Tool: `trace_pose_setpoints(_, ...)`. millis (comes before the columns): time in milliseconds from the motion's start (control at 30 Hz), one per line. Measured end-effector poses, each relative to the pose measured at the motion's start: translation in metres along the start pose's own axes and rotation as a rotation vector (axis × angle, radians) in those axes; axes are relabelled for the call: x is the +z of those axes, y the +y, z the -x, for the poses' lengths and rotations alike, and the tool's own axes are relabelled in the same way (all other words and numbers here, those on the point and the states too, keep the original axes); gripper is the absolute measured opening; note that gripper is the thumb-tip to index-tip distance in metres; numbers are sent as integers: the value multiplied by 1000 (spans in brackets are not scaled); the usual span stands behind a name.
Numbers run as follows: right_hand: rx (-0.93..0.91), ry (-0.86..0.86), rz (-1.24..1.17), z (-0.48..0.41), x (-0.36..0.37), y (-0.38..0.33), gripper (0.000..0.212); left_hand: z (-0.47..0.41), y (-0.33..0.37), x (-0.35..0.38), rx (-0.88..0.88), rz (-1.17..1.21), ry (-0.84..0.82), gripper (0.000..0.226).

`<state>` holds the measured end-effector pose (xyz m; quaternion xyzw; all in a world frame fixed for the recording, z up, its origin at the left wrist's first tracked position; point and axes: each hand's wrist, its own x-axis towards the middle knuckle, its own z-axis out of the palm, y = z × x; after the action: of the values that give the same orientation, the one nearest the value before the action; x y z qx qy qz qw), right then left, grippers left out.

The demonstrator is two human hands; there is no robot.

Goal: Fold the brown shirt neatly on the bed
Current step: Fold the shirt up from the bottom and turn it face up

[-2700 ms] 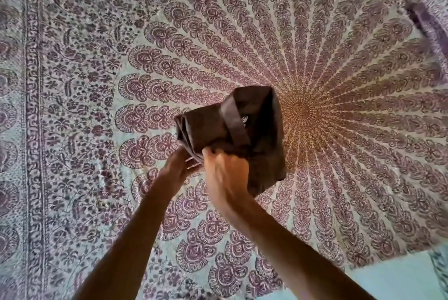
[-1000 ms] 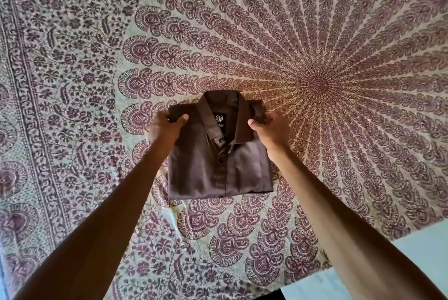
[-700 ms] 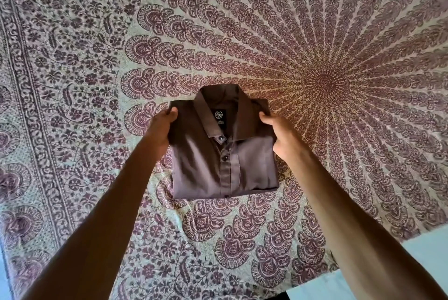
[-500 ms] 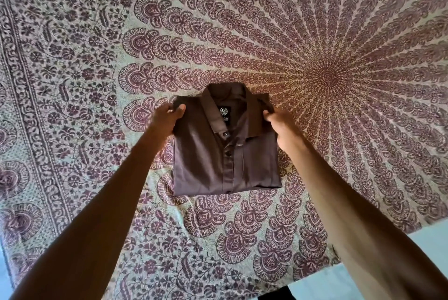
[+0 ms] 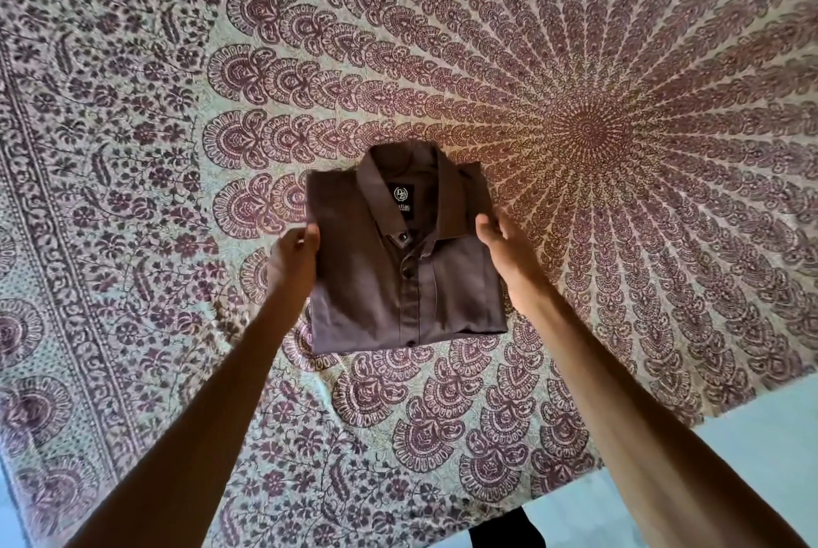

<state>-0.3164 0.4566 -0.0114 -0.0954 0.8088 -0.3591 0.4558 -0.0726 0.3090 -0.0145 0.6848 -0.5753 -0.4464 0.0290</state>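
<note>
Brown shirt [image 5: 398, 282]: folded into a compact rectangle, collar and placket uppermost, flat on the bed [image 5: 133, 149], well in from its near edge. Left hand [image 5: 292, 259] and right hand [image 5: 509, 255] each pinch a side edge. Left to do, probably: a final squaring and letting go.

Soft warm light, wide-angle edge distortion

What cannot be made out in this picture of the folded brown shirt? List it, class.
Head view:
- brown shirt sleeves: tucked beneath its front.
- label text: too small.
- right hand grip: fingertips hidden by the hand itself.
- bed, far side: cut off by the frame.
</note>
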Motion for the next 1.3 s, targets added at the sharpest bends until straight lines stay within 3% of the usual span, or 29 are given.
trace_pose_setpoints(133, 83, -59, -306, -13, 2, -15, 13, 2, 1, 1, 41, 20, -26, 39)
trace_pose_setpoints(233, 111, -107, -295, -21, 6, -33, 8, -3, 9, 2, 45, 79, -66, 35)
trace_pose_setpoints(333, 132, -131, -325, -30, 11, -45, 12, -10, 13, 1, 28, 118, -52, 45)
trace_pose_setpoints(467, 107, -15, -248, -41, 10, -48, 21, -17, 21, 1, 0, 141, -36, 35)
trace_pose_setpoints(567, -126, 185, -21, -46, 12, -48, 30, -29, 31, -3, 7, 153, 52, 51)
trace_pose_setpoints(633, -171, 273, 57, -50, 12, -51, 25, -41, 40, -5, 13, 171, 102, 57)
trace_pose_setpoints(733, -126, 251, 90, -59, 11, -54, 26, -47, 60, -6, 24, 121, 116, 40)
trace_pose_setpoints(833, -92, 309, 90, -66, 10, -55, 14, -56, 59, -6, -28, 89, 149, 36)
trace_pose_setpoints(933, -104, 336, 134, -70, 11, -51, 20, -56, 50, -7, -67, 109, 170, 35)
trace_pose_setpoints(1033, -124, 392, 197, -70, 15, -50, 8, -57, 45, -5, -39, 80, 197, 34)
trace_pose_setpoints(1300, -157, 474, 16, -85, 14, -43, 16, -69, 53, 0, 133, 133, 201, 22)
